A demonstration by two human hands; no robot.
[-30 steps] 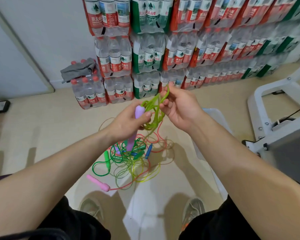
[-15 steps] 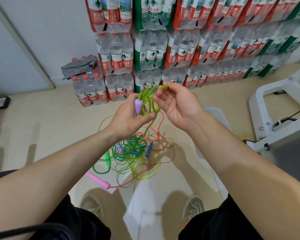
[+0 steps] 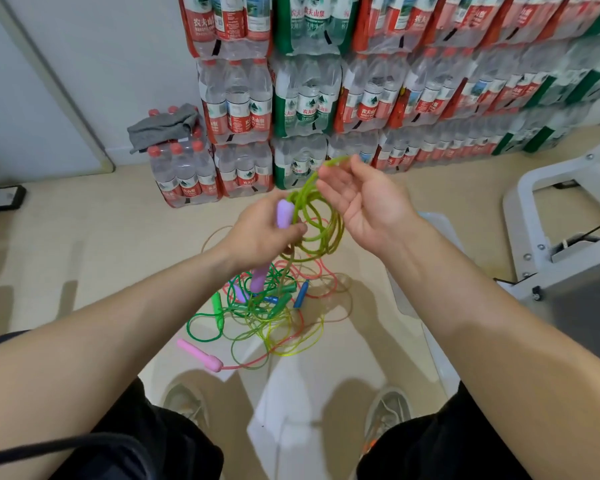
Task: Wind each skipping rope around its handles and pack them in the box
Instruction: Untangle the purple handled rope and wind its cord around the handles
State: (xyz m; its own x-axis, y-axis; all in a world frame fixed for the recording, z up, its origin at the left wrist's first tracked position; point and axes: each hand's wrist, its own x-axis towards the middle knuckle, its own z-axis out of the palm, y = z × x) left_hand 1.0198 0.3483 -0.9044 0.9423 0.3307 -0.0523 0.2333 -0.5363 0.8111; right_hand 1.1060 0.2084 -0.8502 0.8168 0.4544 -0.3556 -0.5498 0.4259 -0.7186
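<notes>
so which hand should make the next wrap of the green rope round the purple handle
Likely the right hand: it is open with the yellow-green rope at its fingertips, while the left hand is gripping the purple handle.

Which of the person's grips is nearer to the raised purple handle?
Left. The left grip holds the purple handle, fingers curled round it. The right grip is apart, to the handle's right, open, green rope over its fingertips.
</notes>
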